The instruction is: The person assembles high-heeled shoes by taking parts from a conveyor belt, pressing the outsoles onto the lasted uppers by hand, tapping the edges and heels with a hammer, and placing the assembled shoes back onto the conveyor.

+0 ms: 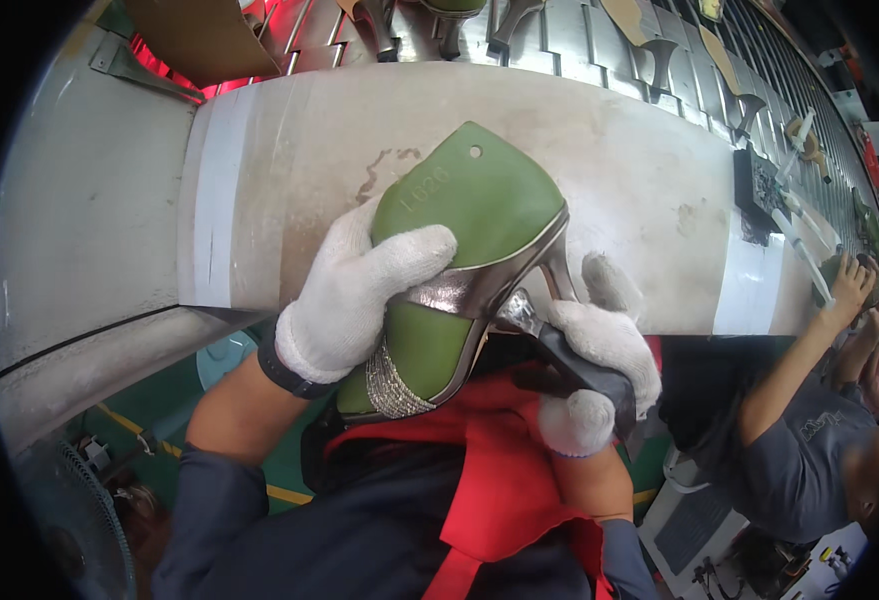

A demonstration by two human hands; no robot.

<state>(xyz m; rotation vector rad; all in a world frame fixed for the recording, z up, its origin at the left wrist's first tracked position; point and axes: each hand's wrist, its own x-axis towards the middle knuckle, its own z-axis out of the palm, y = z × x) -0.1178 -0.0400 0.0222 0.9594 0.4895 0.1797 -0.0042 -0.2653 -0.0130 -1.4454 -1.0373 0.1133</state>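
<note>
White-gloved left grip [364,285] clasps a green-and-silver shoe [479,215] while the right grip [607,345] wraps a dark tool [571,362].

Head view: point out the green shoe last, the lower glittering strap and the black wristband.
Green shoe last [492,203], head view: holed end.
Lower glittering strap [391,388], head view: middle.
Black wristband [284,373], head view: outer face.

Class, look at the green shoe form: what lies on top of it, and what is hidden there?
Over the green shoe form lie a silver strap, a glittering strap and the thumb of the gloved left hand. The surface beneath these is covered.
</note>
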